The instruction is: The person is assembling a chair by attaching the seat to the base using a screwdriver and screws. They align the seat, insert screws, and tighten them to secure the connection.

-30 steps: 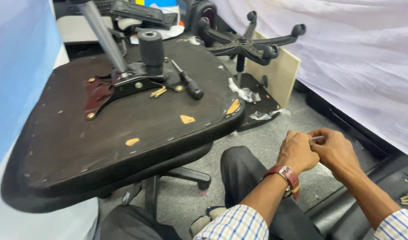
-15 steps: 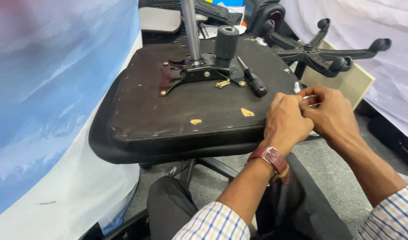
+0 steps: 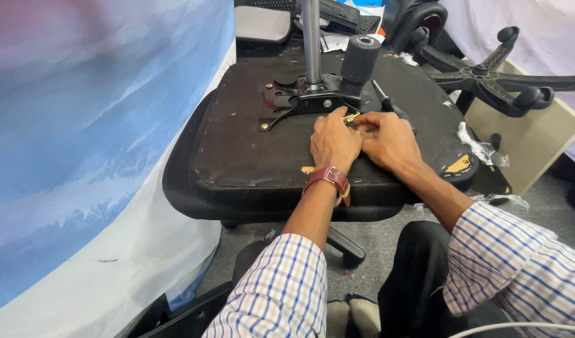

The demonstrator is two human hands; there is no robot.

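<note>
An upturned black chair seat (image 3: pixel 250 163) lies in front of me. Its black metal mechanism plate (image 3: pixel 300 100), a grey steel column (image 3: pixel 311 37) and a black cylinder knob (image 3: pixel 360 57) stand on it. My left hand (image 3: pixel 334 143), with a red-brown watch on the wrist, rests on the seat, its fingertips pinching small brass screws (image 3: pixel 349 116) beside the plate. My right hand (image 3: pixel 387 139) lies against it, fingers curled toward the same spot; what they hold is hidden. A black-handled screwdriver (image 3: pixel 387 103) lies just beyond my right hand.
A black five-arm chair base (image 3: pixel 488 75) with casters lies at the right, over a beige board (image 3: pixel 538 138). Crumpled clear plastic (image 3: pixel 481 150) sits by the seat's right edge. A blue-and-white sheet (image 3: pixel 81 156) fills the left. A keyboard (image 3: pixel 344 12) lies behind.
My hands, held together off the seat's right edge earlier, have come down onto the seat beside the mechanism plate. The view has swung so the seat is central.
</note>
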